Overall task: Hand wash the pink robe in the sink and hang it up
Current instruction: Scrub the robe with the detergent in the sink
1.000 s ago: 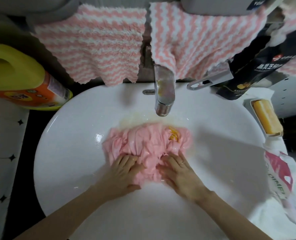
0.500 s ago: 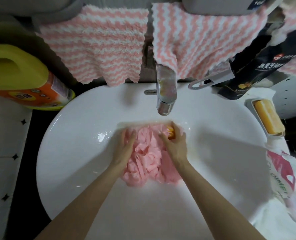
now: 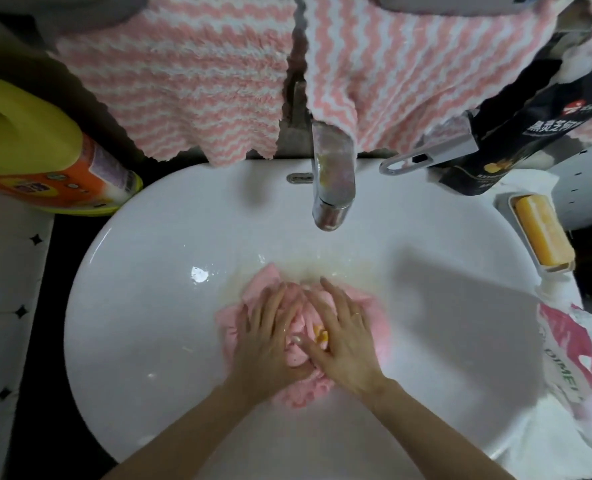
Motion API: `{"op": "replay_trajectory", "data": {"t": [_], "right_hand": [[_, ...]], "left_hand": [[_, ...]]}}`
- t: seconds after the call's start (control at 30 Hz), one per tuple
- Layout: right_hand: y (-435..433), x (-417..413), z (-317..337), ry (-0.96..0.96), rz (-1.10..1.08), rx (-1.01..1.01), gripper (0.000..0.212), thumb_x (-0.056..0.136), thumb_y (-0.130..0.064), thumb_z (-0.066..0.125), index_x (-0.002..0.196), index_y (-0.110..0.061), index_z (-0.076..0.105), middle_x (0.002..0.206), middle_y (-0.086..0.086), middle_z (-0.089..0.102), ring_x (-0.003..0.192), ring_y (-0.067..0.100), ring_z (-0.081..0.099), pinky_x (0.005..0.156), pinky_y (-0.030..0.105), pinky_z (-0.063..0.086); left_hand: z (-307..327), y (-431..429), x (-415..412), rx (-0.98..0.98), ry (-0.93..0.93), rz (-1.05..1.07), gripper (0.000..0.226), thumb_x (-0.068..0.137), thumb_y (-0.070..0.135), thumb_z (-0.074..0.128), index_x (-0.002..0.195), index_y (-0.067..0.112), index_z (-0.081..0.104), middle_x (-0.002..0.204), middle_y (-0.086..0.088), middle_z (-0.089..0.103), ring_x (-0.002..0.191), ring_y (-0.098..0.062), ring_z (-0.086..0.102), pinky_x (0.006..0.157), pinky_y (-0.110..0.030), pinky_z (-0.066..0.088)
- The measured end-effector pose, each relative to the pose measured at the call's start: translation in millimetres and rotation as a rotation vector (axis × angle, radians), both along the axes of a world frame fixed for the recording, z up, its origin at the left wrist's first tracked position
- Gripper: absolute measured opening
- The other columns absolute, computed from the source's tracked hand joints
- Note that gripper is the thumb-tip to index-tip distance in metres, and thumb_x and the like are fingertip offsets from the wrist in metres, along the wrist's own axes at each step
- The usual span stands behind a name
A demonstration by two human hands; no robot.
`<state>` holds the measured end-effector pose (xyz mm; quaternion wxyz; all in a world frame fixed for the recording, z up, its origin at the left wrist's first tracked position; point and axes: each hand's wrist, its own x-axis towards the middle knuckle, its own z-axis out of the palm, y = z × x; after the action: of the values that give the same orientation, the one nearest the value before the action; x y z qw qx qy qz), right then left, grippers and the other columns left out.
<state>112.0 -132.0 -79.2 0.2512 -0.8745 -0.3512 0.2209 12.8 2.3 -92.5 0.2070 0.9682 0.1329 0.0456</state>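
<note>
The pink robe [image 3: 374, 318] lies bunched and wet in the bottom of the white sink [image 3: 142, 306], below the chrome tap [image 3: 332, 188]. My left hand [image 3: 270, 337] and my right hand [image 3: 343, 337] lie side by side on top of it, fingers straight and spread, pressing the cloth down. A small yellow-orange patch [image 3: 321, 334] shows on the fabric between the hands. Most of the robe's middle is hidden under my hands.
Two pink-and-white striped towels [image 3: 190, 84] hang behind the sink. A yellow detergent jug [image 3: 34, 157] lies at the left. At the right stand a dark pouch [image 3: 530, 133], a yellow soap bar [image 3: 540, 233] in its dish and a white-and-pink bag [image 3: 571, 358].
Both hands slid back toward me from the far edge of the robe and now press flat on its middle; the cloth has been dragged nearer and the yellow patch moved with it.
</note>
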Motion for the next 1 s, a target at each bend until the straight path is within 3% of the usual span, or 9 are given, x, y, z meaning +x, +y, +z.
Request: {"op": "replay_trajectory", "data": {"t": [0.07,0.27,0.43,0.57,0.67,0.73,0.8,0.87,1.0], "right_hand": [[5.7,-5.8,-13.0,-0.149,0.002,-0.078,0.056,0.09,-0.068,0.03,0.139,-0.042,0.034,0.151,-0.003,0.035,0.128,0.032,0.043,0.1,0.051,0.039],[33.1,5.6,-29.8,-0.459,-0.089,-0.043,0.037,0.079,-0.048,0.043,0.109,-0.027,0.047,0.101,0.011,0.065,0.074,0.033,0.058,0.07,0.035,0.04],[59.2,27.8,-36.7,-0.396,-0.276,-0.071,0.027,0.075,-0.035,0.042,0.083,-0.017,0.061,0.073,0.007,0.062,0.055,0.029,0.058,0.056,0.029,0.042],[91.3,52.0,-6.3,0.048,-0.465,-0.318,0.05,0.091,-0.043,0.028,0.084,-0.013,0.067,0.082,0.01,0.067,0.079,0.03,0.063,0.065,0.03,0.039],[86.5,67.2,7.7,0.425,-0.666,-0.024,0.041,0.091,-0.044,0.039,0.069,-0.016,0.06,0.068,0.009,0.059,0.068,0.027,0.056,0.065,0.033,0.043],[61.3,57.1,19.8,0.301,-0.524,0.193,0.031,0.089,-0.042,0.045,0.077,-0.018,0.059,0.074,-0.002,0.059,0.071,0.019,0.052,0.07,0.033,0.043],[34.1,35.4,16.2,-0.057,-0.203,0.159,0.037,0.088,-0.046,0.042,0.114,-0.028,0.061,0.117,0.0,0.061,0.105,0.024,0.055,0.09,0.037,0.042],[17.8,19.5,-0.8,-0.223,0.004,0.07,0.053,0.086,-0.051,0.042,0.135,-0.035,0.046,0.148,0.006,0.04,0.13,0.034,0.041,0.104,0.048,0.032],[18.1,16.7,-31.2,-0.285,0.071,-0.06,0.065,0.071,-0.051,0.051,0.132,-0.029,0.043,0.141,0.009,0.048,0.118,0.038,0.051,0.094,0.05,0.043]], "left_hand": [[-5.5,-4.0,4.6,0.067,0.022,0.06,0.066,0.085,0.052,0.045,0.136,0.011,0.05,0.147,-0.007,0.04,0.133,-0.028,0.04,0.106,-0.049,0.033],[-29.8,-2.0,20.5,0.136,0.066,0.208,0.031,0.089,0.024,0.039,0.118,0.016,0.049,0.117,-0.011,0.061,0.101,-0.032,0.059,0.089,-0.043,0.045],[-35.6,25.1,50.6,0.102,0.113,0.185,0.007,0.091,0.017,0.041,0.095,0.017,0.047,0.077,-0.005,0.059,0.068,-0.025,0.059,0.059,-0.036,0.049],[-9.5,42.8,81.0,-0.194,0.411,0.253,0.046,0.086,0.04,0.037,0.117,0.013,0.057,0.102,-0.011,0.064,0.096,-0.031,0.062,0.082,-0.039,0.049],[17.2,51.9,81.3,-0.338,0.269,0.353,0.042,0.088,0.034,0.053,0.126,0.017,0.056,0.106,-0.01,0.066,0.102,-0.031,0.061,0.083,-0.035,0.047],[40.3,43.0,59.1,-0.176,0.003,0.234,0.047,0.083,0.035,0.05,0.123,0.012,0.055,0.104,-0.01,0.065,0.098,-0.028,0.058,0.08,-0.035,0.044],[35.8,25.1,30.5,-0.037,-0.105,0.078,0.062,0.076,0.042,0.052,0.129,0.011,0.049,0.125,-0.014,0.057,0.116,-0.028,0.047,0.096,-0.037,0.036],[10.7,11.2,13.3,0.081,-0.062,-0.002,0.078,0.074,0.052,0.058,0.137,0.009,0.043,0.143,-0.02,0.041,0.131,-0.034,0.037,0.11,-0.049,0.027],[-25.4,6.9,18.2,0.172,-0.002,0.035,0.084,0.07,0.069,0.053,0.131,0.011,0.046,0.136,-0.02,0.049,0.12,-0.038,0.049,0.1,-0.052,0.037]]}}
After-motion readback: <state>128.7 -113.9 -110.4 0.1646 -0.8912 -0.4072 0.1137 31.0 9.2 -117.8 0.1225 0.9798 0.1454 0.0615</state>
